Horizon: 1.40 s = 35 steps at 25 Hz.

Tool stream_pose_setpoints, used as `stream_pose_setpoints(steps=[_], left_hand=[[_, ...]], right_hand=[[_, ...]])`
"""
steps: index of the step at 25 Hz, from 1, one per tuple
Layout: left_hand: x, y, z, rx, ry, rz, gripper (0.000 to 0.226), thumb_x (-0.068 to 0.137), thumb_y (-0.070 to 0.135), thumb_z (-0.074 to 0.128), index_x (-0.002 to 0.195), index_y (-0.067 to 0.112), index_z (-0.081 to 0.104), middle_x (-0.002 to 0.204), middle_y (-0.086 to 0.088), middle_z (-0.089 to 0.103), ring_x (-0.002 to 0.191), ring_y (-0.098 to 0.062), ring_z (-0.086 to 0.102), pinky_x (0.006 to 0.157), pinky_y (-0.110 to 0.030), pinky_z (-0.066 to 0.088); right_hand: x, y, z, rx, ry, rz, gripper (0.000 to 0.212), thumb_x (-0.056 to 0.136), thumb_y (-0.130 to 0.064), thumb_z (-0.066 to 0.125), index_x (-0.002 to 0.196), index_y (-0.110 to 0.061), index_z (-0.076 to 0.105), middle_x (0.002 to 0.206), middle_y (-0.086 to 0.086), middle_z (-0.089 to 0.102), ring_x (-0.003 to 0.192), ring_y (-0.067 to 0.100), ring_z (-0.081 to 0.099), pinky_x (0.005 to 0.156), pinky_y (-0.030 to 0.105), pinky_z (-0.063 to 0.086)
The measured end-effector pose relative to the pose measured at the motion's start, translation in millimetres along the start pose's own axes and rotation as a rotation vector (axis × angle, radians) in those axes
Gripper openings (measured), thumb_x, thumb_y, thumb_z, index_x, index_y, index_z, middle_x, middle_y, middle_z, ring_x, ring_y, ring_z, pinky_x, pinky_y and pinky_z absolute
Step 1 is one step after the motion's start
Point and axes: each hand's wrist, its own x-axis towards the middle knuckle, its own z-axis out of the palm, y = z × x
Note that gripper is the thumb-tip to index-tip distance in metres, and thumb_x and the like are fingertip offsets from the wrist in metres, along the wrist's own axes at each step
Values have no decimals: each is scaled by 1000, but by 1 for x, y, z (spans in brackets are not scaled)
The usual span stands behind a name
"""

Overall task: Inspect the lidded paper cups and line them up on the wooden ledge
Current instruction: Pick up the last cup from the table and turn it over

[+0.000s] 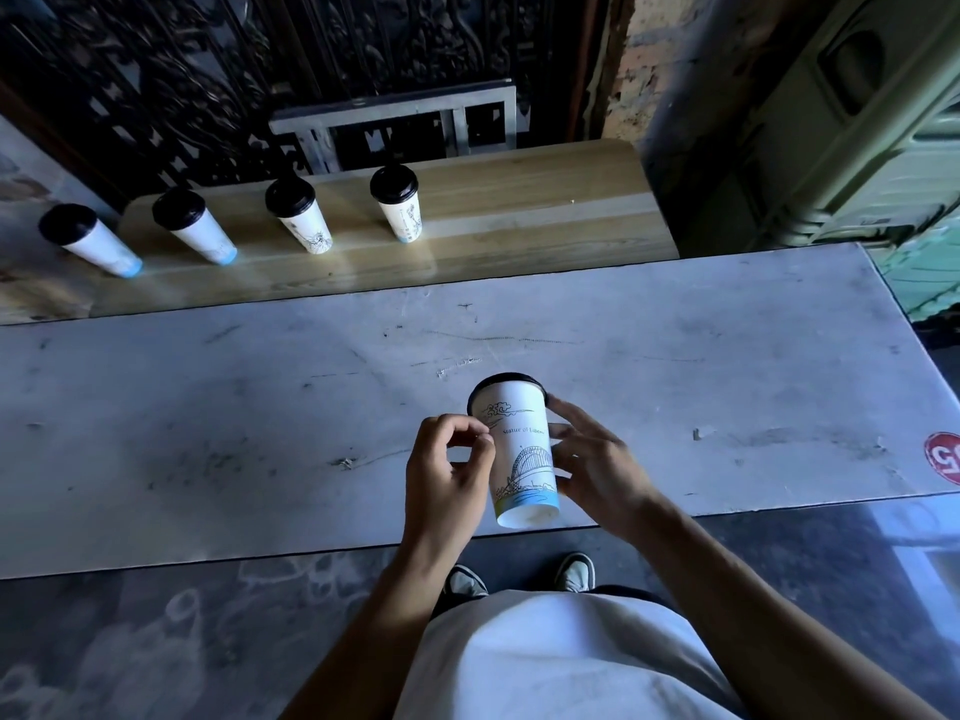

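A white paper cup with a black lid (522,449) is held tilted above the grey table, lid away from me and its base toward me. It bears a line drawing of a bridge and printed words. My right hand (597,462) grips its right side. My left hand (449,470) touches its left side with curled fingertips. Several more lidded cups stand in a row on the wooden ledge (519,220): one at the far left (88,240), then one (195,226), another (300,214) and the rightmost (397,202).
The grey scratched table (260,418) lies between me and the ledge. A red round sticker (943,457) sits at its right edge. Dark ornate metalwork (260,70) rises behind the ledge, and a green plastic bin (841,122) stands at the right.
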Motion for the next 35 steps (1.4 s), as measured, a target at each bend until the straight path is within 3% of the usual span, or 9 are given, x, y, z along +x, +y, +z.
stream_pose_setpoints(steps=[4, 10, 12, 16, 22, 25, 29, 35], left_hand=[[-1, -2, -1, -16, 6, -54, 13, 91, 7, 68, 94, 20, 67, 102, 1, 71, 93, -3, 66, 71, -22, 54], [1, -3, -3, 19, -6, -61, 29, 96, 7, 61, 113, 27, 72, 111, 3, 72, 82, -11, 65, 65, -17, 52], [0, -4, -3, 24, 2, -43, 31, 96, 4, 59, 113, 27, 73, 112, 0, 71, 83, -15, 66, 67, -24, 55], [0, -8, -5, 24, 13, -12, 33, 94, -3, 58, 109, 21, 75, 108, -2, 70, 86, -22, 67, 71, -50, 62], [2, -10, -4, 31, -4, 38, 35, 90, -11, 61, 101, 18, 77, 102, -2, 70, 89, -18, 69, 72, -49, 63], [2, -11, -3, 14, 7, -11, 27, 92, 0, 62, 100, 21, 77, 101, 0, 73, 89, -19, 70, 77, -50, 62], [-2, -5, -2, -29, -37, -80, 11, 88, 31, 64, 95, 27, 72, 95, 6, 74, 87, -16, 70, 78, -52, 62], [-5, 1, -4, -14, -69, -107, 36, 80, 60, 67, 94, 27, 66, 88, 18, 74, 85, -7, 71, 81, -53, 62]], right_hand=[[-1, 3, 0, 6, -10, -37, 67, 78, 17, 47, 123, -27, 71, 115, 20, 71, 93, 36, 66, 84, 53, 49], [-1, 5, 3, 60, -3, 15, 66, 70, 3, 59, 134, -15, 61, 107, 17, 71, 95, 32, 67, 82, 48, 53], [-1, 5, 3, 69, -9, 19, 63, 74, 1, 60, 135, -16, 61, 109, 19, 71, 98, 31, 68, 84, 49, 53], [-2, 5, 2, 81, -25, 30, 59, 78, -1, 60, 135, -17, 61, 107, 18, 72, 94, 28, 68, 83, 45, 53], [-3, 1, 0, 37, 15, 39, 45, 93, -5, 56, 131, -26, 67, 100, 11, 66, 92, 27, 63, 78, 38, 55], [-4, -1, 0, 18, 30, 47, 45, 95, -6, 56, 133, -27, 64, 98, 10, 67, 87, 24, 67, 73, 38, 57], [-5, -3, -1, 51, 9, 35, 45, 96, -4, 54, 132, -28, 65, 95, 10, 67, 85, 27, 67, 72, 38, 58], [0, -8, -3, 74, 19, -10, 47, 91, -7, 52, 123, -35, 72, 98, 2, 69, 83, 21, 68, 70, 36, 58]])
